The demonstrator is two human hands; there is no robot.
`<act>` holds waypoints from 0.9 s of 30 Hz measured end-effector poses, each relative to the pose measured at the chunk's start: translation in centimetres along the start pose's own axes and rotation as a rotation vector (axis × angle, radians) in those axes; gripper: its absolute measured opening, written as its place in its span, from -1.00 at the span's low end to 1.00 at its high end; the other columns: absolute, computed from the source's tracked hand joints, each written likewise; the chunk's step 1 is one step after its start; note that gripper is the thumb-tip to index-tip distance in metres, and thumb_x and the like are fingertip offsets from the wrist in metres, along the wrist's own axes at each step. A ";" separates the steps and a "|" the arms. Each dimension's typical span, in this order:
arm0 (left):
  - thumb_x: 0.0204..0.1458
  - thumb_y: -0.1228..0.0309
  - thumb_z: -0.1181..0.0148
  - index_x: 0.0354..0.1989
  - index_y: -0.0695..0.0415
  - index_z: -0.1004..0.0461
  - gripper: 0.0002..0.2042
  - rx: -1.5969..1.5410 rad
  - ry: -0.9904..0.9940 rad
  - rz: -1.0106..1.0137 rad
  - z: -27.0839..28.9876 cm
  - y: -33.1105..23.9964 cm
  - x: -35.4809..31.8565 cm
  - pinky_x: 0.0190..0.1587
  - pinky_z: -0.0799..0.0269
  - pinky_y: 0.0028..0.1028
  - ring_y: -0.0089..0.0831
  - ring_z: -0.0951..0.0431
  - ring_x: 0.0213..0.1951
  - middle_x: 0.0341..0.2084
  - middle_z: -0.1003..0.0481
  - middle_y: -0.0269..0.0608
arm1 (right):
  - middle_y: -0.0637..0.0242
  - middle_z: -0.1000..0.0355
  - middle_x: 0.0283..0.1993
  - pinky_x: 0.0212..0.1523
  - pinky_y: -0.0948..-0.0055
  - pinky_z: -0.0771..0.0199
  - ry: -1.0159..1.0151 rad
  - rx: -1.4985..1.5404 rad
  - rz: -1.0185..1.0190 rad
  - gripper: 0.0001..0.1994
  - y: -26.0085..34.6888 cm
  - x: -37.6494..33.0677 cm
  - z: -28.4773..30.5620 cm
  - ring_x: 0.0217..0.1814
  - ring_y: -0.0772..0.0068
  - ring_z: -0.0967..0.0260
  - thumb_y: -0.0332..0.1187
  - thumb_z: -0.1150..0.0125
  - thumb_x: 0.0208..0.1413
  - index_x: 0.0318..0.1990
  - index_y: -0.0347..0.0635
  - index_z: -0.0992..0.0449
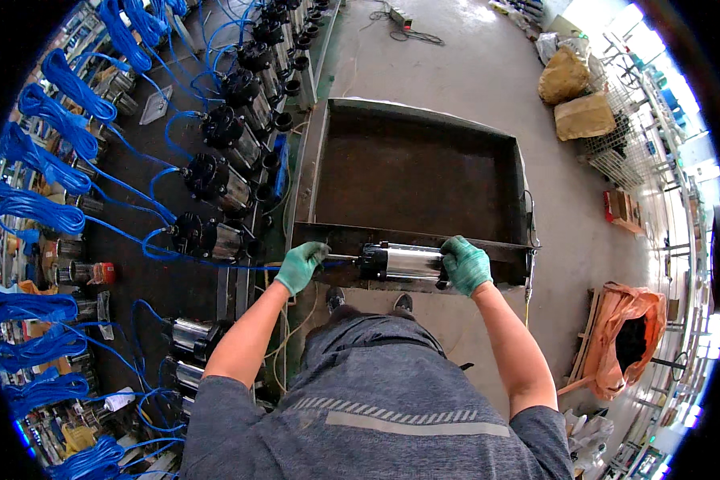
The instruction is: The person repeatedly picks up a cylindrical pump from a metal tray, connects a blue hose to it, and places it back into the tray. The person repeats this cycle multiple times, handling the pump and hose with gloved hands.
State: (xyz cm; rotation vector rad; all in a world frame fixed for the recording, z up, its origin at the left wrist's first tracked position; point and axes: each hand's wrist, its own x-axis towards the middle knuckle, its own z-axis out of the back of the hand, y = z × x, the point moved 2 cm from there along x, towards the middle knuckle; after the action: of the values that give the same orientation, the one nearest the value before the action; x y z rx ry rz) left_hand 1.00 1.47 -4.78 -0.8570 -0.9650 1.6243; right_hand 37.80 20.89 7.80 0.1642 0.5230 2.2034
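A submersible pump (412, 262) with a shiny steel cylinder and black ends lies on its side across the near ledge of a dark metal tank (416, 120). My right hand (466, 266), in a green glove, grips its right end. From the pump's left end a thin metal rod (342, 257) sticks out, and my gloved left hand (300, 268) is closed around the rod's outer end. Whether the rod is a tool or part of the pump I cannot tell. A blue cable (256, 266) runs leftward from near my left hand.
Several similar pumps (230, 136) stand in a row on the left, with coiled blue cables (36, 210) beyond them. More pumps (192, 336) lie beside my left forearm. To the right are an orange sack (600, 352), brown bundles (584, 116) and a red box (622, 210).
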 end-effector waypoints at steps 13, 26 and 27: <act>0.35 0.15 -0.13 -0.09 0.08 -0.45 -0.75 -0.608 0.140 0.459 0.9 -3.5 -1.4 -0.47 -0.47 -0.47 -0.55 -0.49 -0.54 -0.43 -0.55 -0.29 | 0.22 -0.54 -0.11 -0.15 0.01 -0.56 0.018 0.022 -0.001 -0.86 0.2 0.0 0.4 -0.13 -0.08 -0.54 -0.27 -0.19 0.16 -0.16 0.00 -0.56; 0.27 -0.25 0.01 -0.24 0.11 -0.52 -0.42 -0.467 -0.242 0.824 4.2 1.0 0.9 -0.75 -0.24 -0.34 -0.41 -0.39 -0.79 -0.62 -0.57 -0.18 | 0.20 -0.54 -0.09 -0.14 -0.03 -0.55 0.011 0.010 0.001 -0.85 -0.1 0.1 -0.1 -0.13 -0.11 -0.54 -0.26 -0.15 0.17 -0.16 0.00 -0.56; 0.29 -0.21 0.01 -0.20 0.15 -0.52 -0.43 -0.338 -0.260 0.751 4.4 2.0 1.2 -0.63 -0.39 -0.19 -0.18 -0.54 -0.66 -0.52 -0.63 -0.05 | 0.20 -0.54 -0.08 -0.14 -0.03 -0.55 0.015 0.013 -0.006 -0.85 -0.1 0.2 -0.3 -0.13 -0.12 -0.53 -0.26 -0.15 0.17 -0.16 0.00 -0.56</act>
State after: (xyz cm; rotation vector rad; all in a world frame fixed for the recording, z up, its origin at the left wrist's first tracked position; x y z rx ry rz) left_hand -3.99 1.49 -4.74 -1.3744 -1.2026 2.2851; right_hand 37.70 21.02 7.50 0.1531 0.5459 2.1967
